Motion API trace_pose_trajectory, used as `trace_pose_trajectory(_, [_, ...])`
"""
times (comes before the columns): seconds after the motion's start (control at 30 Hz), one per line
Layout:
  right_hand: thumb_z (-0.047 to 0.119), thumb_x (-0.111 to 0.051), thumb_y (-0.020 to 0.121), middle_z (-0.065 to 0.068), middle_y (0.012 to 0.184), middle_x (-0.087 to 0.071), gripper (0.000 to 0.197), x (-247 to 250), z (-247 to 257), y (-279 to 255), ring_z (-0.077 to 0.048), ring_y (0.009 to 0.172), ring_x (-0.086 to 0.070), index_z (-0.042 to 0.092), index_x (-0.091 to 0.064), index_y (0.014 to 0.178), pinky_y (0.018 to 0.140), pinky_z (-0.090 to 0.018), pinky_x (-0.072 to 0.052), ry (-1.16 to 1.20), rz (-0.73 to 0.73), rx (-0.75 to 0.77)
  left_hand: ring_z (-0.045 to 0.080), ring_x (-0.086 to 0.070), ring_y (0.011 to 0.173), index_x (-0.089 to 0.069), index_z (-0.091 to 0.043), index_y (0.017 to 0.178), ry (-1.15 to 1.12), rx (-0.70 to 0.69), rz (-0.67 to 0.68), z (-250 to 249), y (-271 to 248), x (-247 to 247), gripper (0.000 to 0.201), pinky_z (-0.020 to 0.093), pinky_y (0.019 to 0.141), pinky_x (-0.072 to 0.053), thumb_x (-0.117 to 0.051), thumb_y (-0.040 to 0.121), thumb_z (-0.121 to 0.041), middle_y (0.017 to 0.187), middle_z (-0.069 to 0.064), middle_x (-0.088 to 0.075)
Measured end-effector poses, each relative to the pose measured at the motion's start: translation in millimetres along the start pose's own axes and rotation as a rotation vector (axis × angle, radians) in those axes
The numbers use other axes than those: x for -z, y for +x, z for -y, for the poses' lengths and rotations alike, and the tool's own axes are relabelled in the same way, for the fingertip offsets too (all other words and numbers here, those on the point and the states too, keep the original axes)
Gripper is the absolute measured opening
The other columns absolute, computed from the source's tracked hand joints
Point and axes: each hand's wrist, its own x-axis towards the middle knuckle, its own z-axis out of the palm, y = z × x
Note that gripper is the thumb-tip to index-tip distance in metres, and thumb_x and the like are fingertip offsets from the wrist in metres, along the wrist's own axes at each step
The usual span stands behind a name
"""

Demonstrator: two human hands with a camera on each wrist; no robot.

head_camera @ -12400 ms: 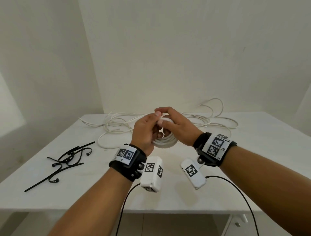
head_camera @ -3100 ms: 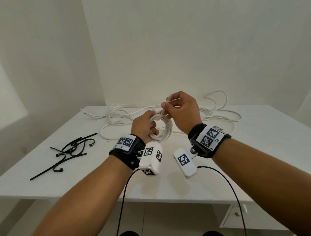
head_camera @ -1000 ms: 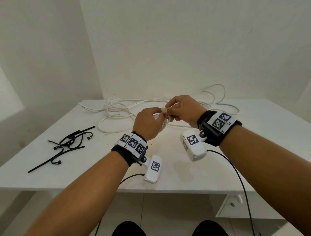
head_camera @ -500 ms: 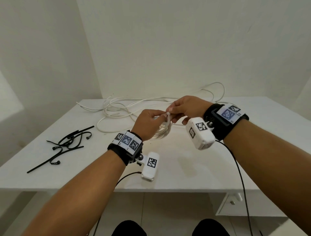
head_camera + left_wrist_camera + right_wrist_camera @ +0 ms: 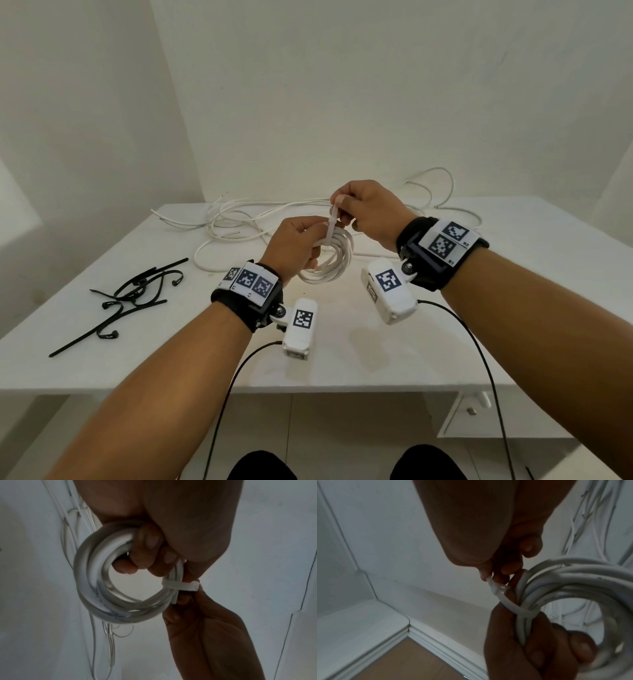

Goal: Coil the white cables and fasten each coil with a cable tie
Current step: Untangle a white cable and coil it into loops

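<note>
A small coil of white cable (image 5: 334,260) (image 5: 96,588) (image 5: 573,582) is held above the table. My left hand (image 5: 298,245) (image 5: 154,555) grips the coil with its fingers through the ring. A white cable tie (image 5: 333,222) (image 5: 181,586) (image 5: 508,604) is looped round the bundle. My right hand (image 5: 363,209) (image 5: 494,574) pinches the tie's free tail and holds it up above the coil. The tie's head (image 5: 498,588) sits a little off the bundle.
A tangle of loose white cables (image 5: 239,219) lies at the back of the white table (image 5: 376,359), reaching to the far right (image 5: 445,202). Several black cable ties (image 5: 133,298) lie at the left. Black wrist-camera leads (image 5: 479,359) hang off the front edge. A drawer (image 5: 472,407) sits below at right.
My right hand has risen with the tie's tail, so the strap now stands upright over the coil. Both hands have lifted slightly and the coil hangs lower in my left hand.
</note>
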Motion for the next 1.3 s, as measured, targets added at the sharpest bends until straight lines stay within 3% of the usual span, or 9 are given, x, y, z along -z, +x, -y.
trace_pose_trajectory(0.1, [0.015,-0.045,0.102,0.008,0.073,-0.064,0.018,-2,7,-2,-0.003,0.061,-0.055,0.015,-0.059,0.091,0.057,-0.012,-0.040,-0.152,0.018,0.034,0.010,-0.024,0.042,-0.067,0.003,0.091,-0.059,0.033,0.020,-2,-3,-1,0.027,0.033,0.052,-0.016,-0.050,0.098,-0.016,0.050,-0.006,-0.034])
trace_pose_trajectory(0.27, [0.014,-0.045,0.101,0.012,0.071,-0.065,0.015,-2,10,-2,0.001,0.059,-0.058,0.017,-0.057,0.093,0.060,-0.018,-0.043,-0.263,0.044,0.057,0.011,-0.021,0.043,-0.066,-0.021,0.056,-0.036,0.005,0.063,-1,-10,-8,0.049,0.032,0.051,-0.016,-0.053,0.101,-0.032,0.048,-0.008,-0.030])
trace_pose_trajectory(0.4, [0.013,-0.047,0.099,0.014,0.059,-0.067,0.017,1,9,-4,0.000,0.052,-0.053,0.019,-0.059,0.089,0.054,-0.014,-0.044,-0.186,0.008,0.021,0.009,-0.024,0.040,-0.075,-0.020,0.070,-0.057,-0.003,0.075,-3,-11,-9,0.040,0.031,0.051,-0.021,-0.053,0.102,-0.028,0.046,-0.009,-0.037])
trace_pose_trajectory(0.53, [0.012,-0.050,0.099,0.004,0.066,-0.071,0.017,5,10,2,-0.005,0.057,-0.055,0.015,-0.063,0.088,0.063,-0.023,-0.045,-0.039,-0.092,0.005,0.012,-0.022,0.043,-0.076,-0.006,0.095,-0.055,0.005,0.094,-5,-11,-12,0.032,0.029,0.050,-0.022,-0.051,0.102,-0.026,0.050,-0.003,-0.033])
trace_pose_trajectory(0.7, [0.047,-0.058,0.095,0.010,0.078,-0.071,0.031,11,10,-4,-0.011,0.072,-0.061,0.020,-0.071,0.089,0.061,-0.025,-0.045,-0.124,0.193,-0.145,0.011,-0.021,0.042,-0.073,-0.002,0.090,-0.139,0.030,0.078,-6,-9,-6,0.032,0.030,0.051,-0.026,-0.051,0.101,-0.022,0.050,-0.004,-0.030])
trace_pose_trajectory(0.93, [0.021,-0.061,0.096,0.002,0.059,-0.063,0.030,12,5,-7,-0.001,0.043,-0.047,0.001,-0.074,0.077,0.047,-0.009,-0.036,-0.083,0.048,-0.085,0.013,-0.033,0.045,-0.072,-0.008,0.100,-0.066,0.090,0.210,-8,-8,-8,0.032,0.030,0.057,-0.042,-0.050,0.103,-0.031,0.053,-0.001,-0.040])
trace_pose_trajectory(1.03, [0.016,-0.062,0.093,0.008,0.052,-0.063,0.028,13,4,-2,-0.004,0.049,-0.049,0.002,-0.071,0.070,0.057,-0.015,-0.042,-0.087,0.011,-0.110,0.014,-0.035,0.045,-0.071,-0.009,0.099,-0.049,0.124,0.229,-10,-7,-11,0.031,0.030,0.055,-0.037,-0.049,0.103,-0.031,0.053,-0.002,-0.044])
trace_pose_trajectory(1.17, [0.018,-0.066,0.091,0.009,0.052,-0.060,0.026,9,-4,4,-0.007,0.050,-0.047,0.011,-0.072,0.068,0.049,-0.018,-0.037,-0.064,-0.096,-0.169,0.013,-0.030,0.043,-0.072,-0.016,0.091,-0.057,0.160,0.218,-8,-8,-18,0.031,0.027,0.052,-0.034,-0.048,0.103,-0.032,0.054,-0.002,-0.037])
trace_pose_trajectory(1.3, [0.018,-0.068,0.090,0.003,0.059,-0.062,0.022,9,-7,5,-0.012,0.055,-0.049,0.007,-0.075,0.072,0.056,-0.024,-0.041,-0.025,-0.141,-0.173,0.012,-0.028,0.043,-0.072,-0.017,0.088,-0.103,0.187,0.203,-6,-8,-24,0.031,0.025,0.049,-0.035,-0.048,0.102,-0.030,0.055,-0.002,-0.034])
